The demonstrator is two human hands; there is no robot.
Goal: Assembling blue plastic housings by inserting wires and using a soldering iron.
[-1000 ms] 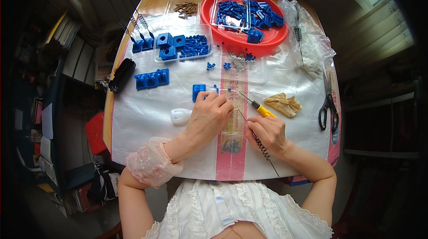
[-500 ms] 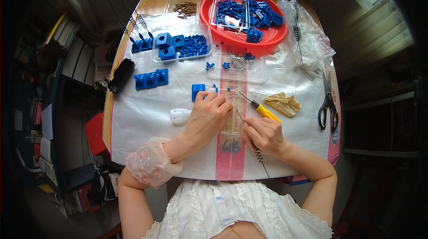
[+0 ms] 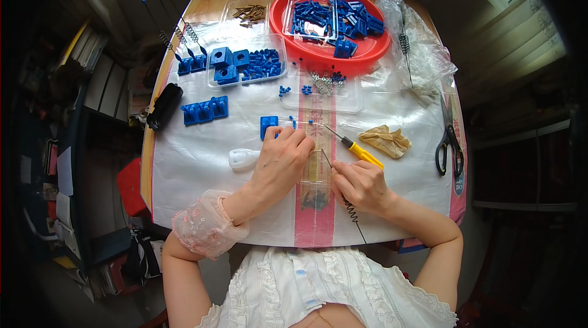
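Between finger and thumb, my right hand (image 3: 364,186) grips a thin black wire with a coiled spring section (image 3: 350,208). The wire's straight tip points up and left toward my left hand (image 3: 285,158), and its other end trails below toward the table's near edge. The left fingers are closed in a pinch; whatever is in them is hidden by the hand. Just beyond those fingers lies a small blue plastic block (image 3: 269,126), partly covered. A white plastic piece (image 3: 243,159) rests beside the left wrist. Right of the hands is a yellow-handled screwdriver (image 3: 365,155).
A red basin (image 3: 383,46) of blue parts stands at the back. Clear trays (image 3: 280,74) hold blue pieces, and brass-coloured pins (image 3: 250,14) lie behind. Scissors (image 3: 450,144), a crumpled tan cloth (image 3: 386,141), a plastic bag (image 3: 422,52) and a black case (image 3: 164,106) sit around.
The view has shifted slightly, so the table's things appear a little to the left and higher. Both hands keep nearly the same pose, the wire still in the right.
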